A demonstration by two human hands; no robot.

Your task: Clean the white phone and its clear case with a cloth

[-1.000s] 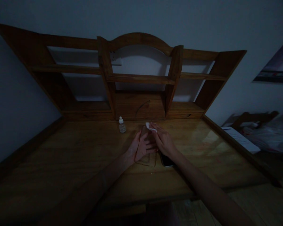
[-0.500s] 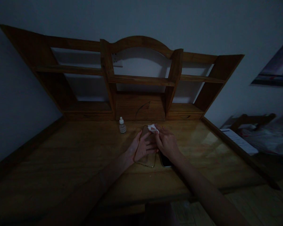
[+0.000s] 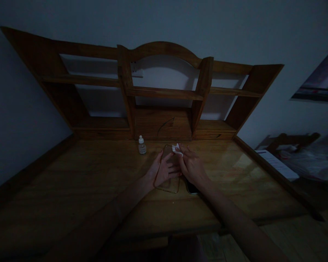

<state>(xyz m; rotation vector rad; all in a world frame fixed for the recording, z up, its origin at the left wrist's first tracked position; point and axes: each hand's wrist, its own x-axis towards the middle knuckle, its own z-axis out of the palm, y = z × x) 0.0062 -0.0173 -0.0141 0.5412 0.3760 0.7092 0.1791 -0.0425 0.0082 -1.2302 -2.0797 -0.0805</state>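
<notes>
A clear phone case (image 3: pixel 168 185) with a yellowish rim is held above the desk by my left hand (image 3: pixel 164 171), whose fingers show through it. My right hand (image 3: pixel 192 165) pinches a crumpled white tissue (image 3: pixel 177 149) against the case's upper right edge. Partly hidden under my right hand and wrist, a dark phone (image 3: pixel 191 188) lies on the desk. To the left of the case stands a small clear bottle (image 3: pixel 142 147) with a white cap, upright and touched by neither hand.
The wooden desk (image 3: pixel 98 174) has a shelf unit (image 3: pixel 164 92) along its back, against the wall. A wall socket (image 3: pixel 136 69) shows through the shelf opening. Off the right edge are white papers (image 3: pixel 277 165), a chair back (image 3: pixel 297 139) and a plastic bag (image 3: pixel 314 162).
My right hand and the tissue have shifted slightly along the case's upper right edge. The case in my left hand has moved a little to the left. Bottle and phone stay put.
</notes>
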